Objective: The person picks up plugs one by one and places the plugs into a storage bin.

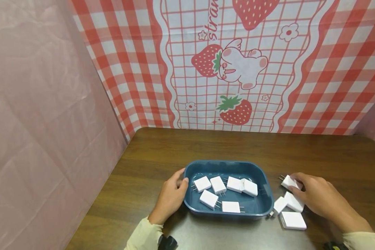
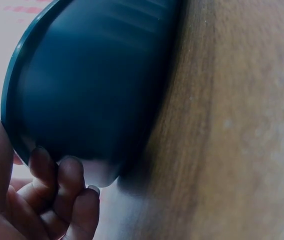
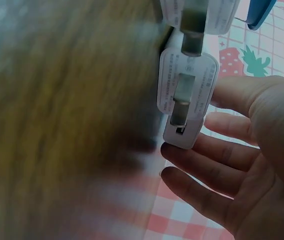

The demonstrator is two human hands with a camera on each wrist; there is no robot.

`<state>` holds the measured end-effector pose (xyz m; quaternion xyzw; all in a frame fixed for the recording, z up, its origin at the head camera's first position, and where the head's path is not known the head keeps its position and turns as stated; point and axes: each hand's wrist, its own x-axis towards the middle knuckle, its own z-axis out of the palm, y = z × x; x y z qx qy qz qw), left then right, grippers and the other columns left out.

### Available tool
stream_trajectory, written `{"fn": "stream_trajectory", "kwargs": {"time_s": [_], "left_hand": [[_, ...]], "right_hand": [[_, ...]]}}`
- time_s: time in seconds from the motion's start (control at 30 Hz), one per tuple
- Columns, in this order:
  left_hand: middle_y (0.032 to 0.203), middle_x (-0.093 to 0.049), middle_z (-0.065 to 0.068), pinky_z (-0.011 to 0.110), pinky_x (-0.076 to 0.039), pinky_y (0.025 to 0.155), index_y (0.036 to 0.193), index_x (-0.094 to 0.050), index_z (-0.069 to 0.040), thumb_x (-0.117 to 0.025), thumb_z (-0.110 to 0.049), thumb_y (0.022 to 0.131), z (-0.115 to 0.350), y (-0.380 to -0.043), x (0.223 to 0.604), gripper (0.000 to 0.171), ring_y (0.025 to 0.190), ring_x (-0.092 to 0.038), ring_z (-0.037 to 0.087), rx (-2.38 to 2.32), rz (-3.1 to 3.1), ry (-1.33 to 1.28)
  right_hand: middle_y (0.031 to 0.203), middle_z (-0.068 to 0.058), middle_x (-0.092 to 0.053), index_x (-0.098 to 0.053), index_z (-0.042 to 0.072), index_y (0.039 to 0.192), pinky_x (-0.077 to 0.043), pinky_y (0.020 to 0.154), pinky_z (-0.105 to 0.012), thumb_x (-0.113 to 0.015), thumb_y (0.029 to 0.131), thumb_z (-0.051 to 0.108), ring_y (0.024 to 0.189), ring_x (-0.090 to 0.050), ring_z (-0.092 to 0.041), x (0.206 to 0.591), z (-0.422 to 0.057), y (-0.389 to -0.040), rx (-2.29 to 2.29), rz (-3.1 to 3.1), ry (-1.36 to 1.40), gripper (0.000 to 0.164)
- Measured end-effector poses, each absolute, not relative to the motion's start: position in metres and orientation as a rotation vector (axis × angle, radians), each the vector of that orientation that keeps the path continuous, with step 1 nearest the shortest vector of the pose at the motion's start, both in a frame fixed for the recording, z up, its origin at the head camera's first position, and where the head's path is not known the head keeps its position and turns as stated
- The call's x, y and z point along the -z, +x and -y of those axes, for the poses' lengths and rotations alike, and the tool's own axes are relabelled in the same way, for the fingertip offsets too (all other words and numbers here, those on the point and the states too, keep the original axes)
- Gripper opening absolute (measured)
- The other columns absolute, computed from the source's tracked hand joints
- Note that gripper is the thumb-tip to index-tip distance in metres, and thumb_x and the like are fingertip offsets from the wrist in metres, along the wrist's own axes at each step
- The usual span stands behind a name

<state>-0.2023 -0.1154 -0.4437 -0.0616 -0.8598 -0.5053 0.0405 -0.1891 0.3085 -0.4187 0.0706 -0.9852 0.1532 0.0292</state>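
A dark blue plastic bin [image 1: 228,215] stands on the table, with several white charger plugs [image 1: 230,207] lying inside it. My left hand [image 1: 170,196] grips the bin's left end, thumb at the rim and fingers against the outer wall; the left wrist view shows those fingers [image 2: 71,175] curled beside the blue wall [image 2: 97,85]. To the right of the bin, my right hand [image 1: 322,194] pinches a white charger plug [image 1: 289,182] between thumb and fingers, prongs pointing left. Close below it lie more plugs [image 1: 293,221]. Plug ends [image 3: 189,80] partly hide the held one in the right wrist view.
The brown wooden table [image 1: 237,144] reaches back to a red-and-white checked cloth [image 1: 137,69] with strawberry prints. A pale pink curtain [image 1: 50,121] hangs along the left side.
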Motion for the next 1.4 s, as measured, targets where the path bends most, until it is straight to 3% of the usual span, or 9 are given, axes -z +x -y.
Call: {"fn": "stream_trajectory", "kwargs": {"time_s": [0.2,0.47,0.6,1.07,1.2,1.4], "left_hand": [[0.071,-0.063,0.000,0.030,-0.043,0.060,0.141,-0.057,-0.007,-0.058,-0.022,0.100,0.115,-0.202,0.443,0.043,0.062,-0.055,0.013,1.550,2.634,-0.185],[0.065,-0.057,-0.004,0.028,-0.041,0.057,0.139,-0.058,-0.007,-0.058,-0.021,0.100,0.114,-0.202,0.444,0.041,0.057,-0.051,0.011,1.522,2.623,-0.192],[0.060,-0.050,-0.007,0.027,-0.038,0.054,0.137,-0.060,-0.007,-0.058,-0.019,0.099,0.114,-0.203,0.445,0.040,0.053,-0.047,0.010,1.498,2.617,-0.191],[0.060,-0.050,-0.006,0.027,-0.038,0.053,0.138,-0.059,-0.007,-0.058,-0.020,0.099,0.114,-0.203,0.445,0.041,0.053,-0.047,0.010,1.504,2.624,-0.188],[0.060,-0.050,-0.006,0.027,-0.038,0.053,0.138,-0.059,-0.007,-0.059,-0.020,0.099,0.114,-0.203,0.445,0.041,0.053,-0.047,0.010,1.506,2.623,-0.188],[0.060,-0.050,-0.006,0.027,-0.037,0.052,0.138,-0.059,-0.007,-0.059,-0.020,0.099,0.114,-0.203,0.445,0.041,0.052,-0.047,0.010,1.508,2.618,-0.194]], "right_hand": [[0.083,-0.007,-0.066,-0.066,-0.004,0.114,-0.048,0.062,-0.049,-0.078,0.084,0.017,0.071,-0.057,-0.024,0.418,-0.311,-0.187,-0.424,2.952,0.252,0.038],[0.083,-0.009,-0.067,-0.066,-0.005,0.111,-0.048,0.058,-0.045,-0.083,0.079,0.014,0.068,-0.056,-0.022,0.412,-0.309,-0.184,-0.432,2.837,0.269,0.041],[0.086,-0.013,-0.067,-0.065,-0.006,0.114,-0.049,0.058,-0.045,-0.082,0.081,0.015,0.071,-0.058,-0.023,0.407,-0.306,-0.184,-0.465,2.870,0.244,0.043],[0.090,-0.013,-0.070,-0.068,0.001,0.114,-0.050,0.054,-0.032,-0.081,0.084,0.019,0.075,-0.066,-0.026,0.397,-0.297,-0.177,-0.625,2.762,0.261,0.038],[0.091,-0.011,-0.071,-0.069,0.004,0.113,-0.049,0.055,-0.028,-0.080,0.086,0.025,0.075,-0.065,-0.020,0.394,-0.294,-0.175,-0.659,2.732,0.263,0.036],[0.089,-0.005,-0.072,-0.071,0.010,0.110,-0.049,0.057,-0.024,-0.081,0.086,0.027,0.073,-0.061,-0.001,0.388,-0.288,-0.173,-0.694,2.654,0.287,0.031]]}}
